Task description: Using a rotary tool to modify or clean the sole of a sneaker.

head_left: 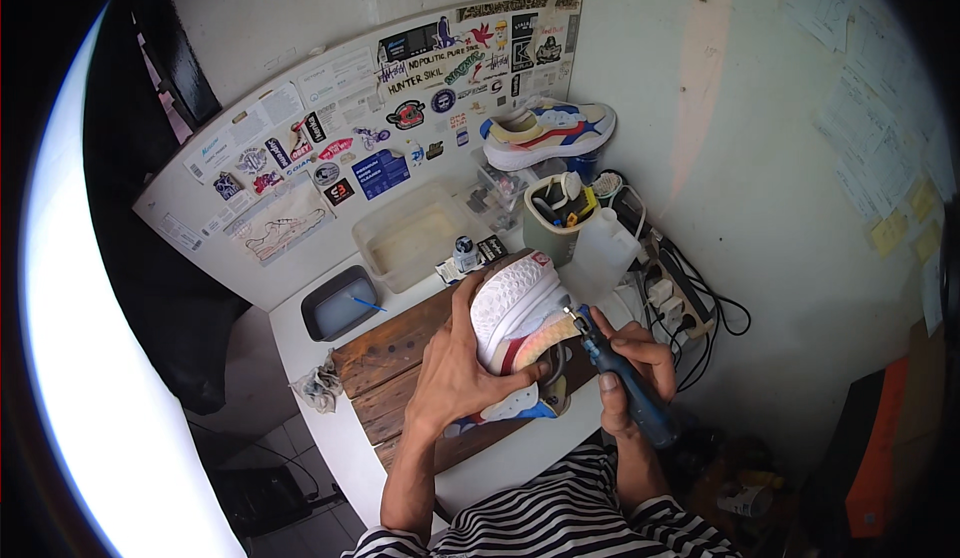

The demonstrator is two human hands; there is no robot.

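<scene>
My left hand (450, 378) is wrapped round a multicoloured sneaker (512, 310), which is tilted so that its white textured sole faces up and away from me. Its upper shows yellow, red and blue patches. In my right hand (640, 363) is a blue pen-like rotary tool (632, 390), gripped along its body. The metal tip of the tool points at the edge of the sole near the heel or toe; I cannot tell which, nor whether it touches. Beneath the shoe lies a brown wooden board (385, 378).
A matching sneaker (550, 133) stands at the back right above clear boxes. Nearby are a tool cup (552, 233), a translucent jug (602, 248), a power strip (665, 293) with tangled cables, a clear tray (400, 268), a dark water tub (335, 320) and a crumpled rag (318, 386).
</scene>
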